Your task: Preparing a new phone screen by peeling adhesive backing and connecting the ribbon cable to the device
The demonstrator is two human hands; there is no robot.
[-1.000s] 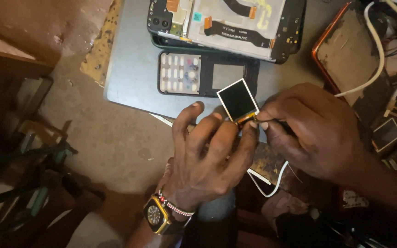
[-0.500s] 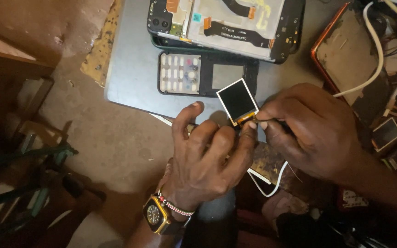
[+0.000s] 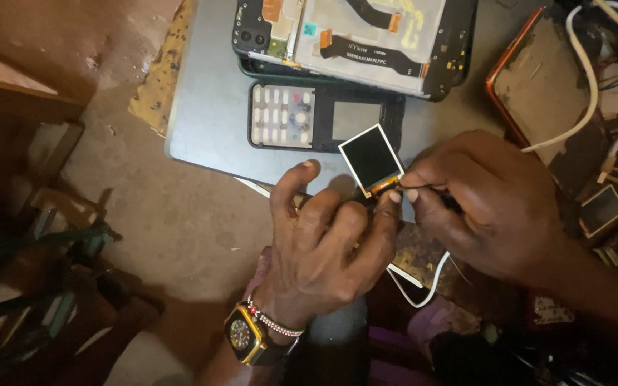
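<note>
Left hand [image 3: 323, 246], fingers curled narrow, pinching small square display [image 3: 370, 159] at its lower edge. Right hand [image 3: 484, 204] closed tight on thin tool, tip touching display's orange connector. Display dark, glossy, tilted, above grey board's [image 3: 209, 121] front edge.

A worn brown tabletop [image 3: 180, 214], scuffed and stained, fills the middle of the view under dim, warm light. A flat grey slab [image 3: 209, 107] lies on it, with a scrap of yellowish patterned material [image 3: 159, 78] poking out from under its left edge. At the upper left a wooden ledge [image 3: 8, 93] runs across in shadow. Below it, in the lower left corner, sits a dark jumble of what may be greenish metal tools or frames [image 3: 30, 286], too murky to tell apart. The right side is cluttered and darker.
</note>
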